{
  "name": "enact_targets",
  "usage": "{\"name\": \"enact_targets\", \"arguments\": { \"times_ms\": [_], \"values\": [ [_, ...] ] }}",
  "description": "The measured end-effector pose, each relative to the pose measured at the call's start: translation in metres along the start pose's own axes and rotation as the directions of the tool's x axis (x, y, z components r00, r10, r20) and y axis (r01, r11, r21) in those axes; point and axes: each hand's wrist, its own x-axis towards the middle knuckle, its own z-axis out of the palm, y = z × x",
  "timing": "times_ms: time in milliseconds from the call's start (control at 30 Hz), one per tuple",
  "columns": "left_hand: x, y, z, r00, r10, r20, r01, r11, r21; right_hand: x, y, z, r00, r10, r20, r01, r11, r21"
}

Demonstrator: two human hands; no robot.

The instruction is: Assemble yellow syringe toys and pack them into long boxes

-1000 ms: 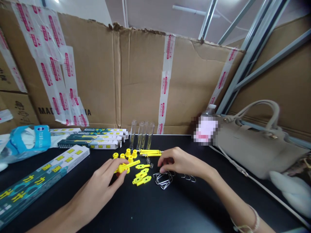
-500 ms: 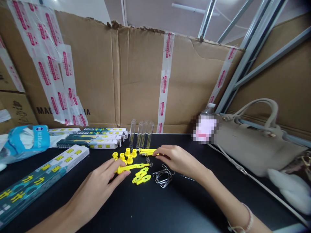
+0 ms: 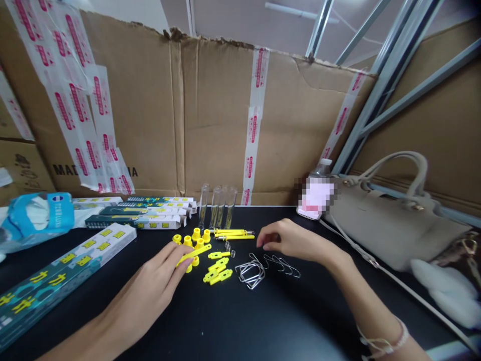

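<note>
My left hand (image 3: 156,283) rests on the black table (image 3: 233,326), its fingertips pinching a long yellow plastic piece (image 3: 195,252). Just beyond it lie several yellow caps (image 3: 192,235), small yellow clips (image 3: 218,271) and yellow rods (image 3: 233,233). My right hand (image 3: 291,241) hovers to the right of the rods, with its fingers curled and thumb and forefinger pinched together; what they hold is too small to see. Bent wire clips (image 3: 251,273) lie below this hand, and more wire clips (image 3: 282,264) lie right under it. Two tiny springs (image 3: 228,246) sit between the hands.
Clear plastic tubes (image 3: 218,205) stand behind the parts. Printed boxes (image 3: 56,271) and a blue packet (image 3: 37,215) fill the left side. A cardboard wall (image 3: 210,125) backs the table. A beige handbag (image 3: 394,220) and a bottle (image 3: 317,193) sit at the right.
My right hand reached to the yellow rods, then drew back to the right, uncovering more wire clips. My left hand turned the yellow piece slightly while staying in place.
</note>
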Motion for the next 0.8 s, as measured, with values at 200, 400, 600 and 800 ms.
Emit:
{"name": "enact_targets", "arguments": {
  "times_ms": [200, 400, 600, 800],
  "values": [
    [-0.003, -0.012, 0.006, 1.0, -0.015, -0.003, 0.015, 1.0, -0.005, -0.004, 0.013, -0.006, 0.988, 0.102, 0.119, -0.107, 0.993, 0.04],
    [-0.002, -0.01, 0.005, 0.997, -0.047, 0.06, 0.05, 0.997, -0.06, 0.001, 0.009, 0.004, 0.985, 0.094, 0.143, -0.102, 0.994, 0.046],
    [0.0, -0.003, -0.001, 1.0, 0.024, 0.014, -0.023, 0.997, -0.074, 0.006, -0.002, 0.01, 0.986, -0.001, 0.166, -0.013, 0.997, 0.079],
    [-0.001, -0.001, -0.001, 0.999, 0.032, 0.028, -0.031, 0.999, -0.034, 0.007, -0.003, 0.011, 0.981, -0.062, 0.184, 0.047, 0.995, 0.083]
  ]
}}
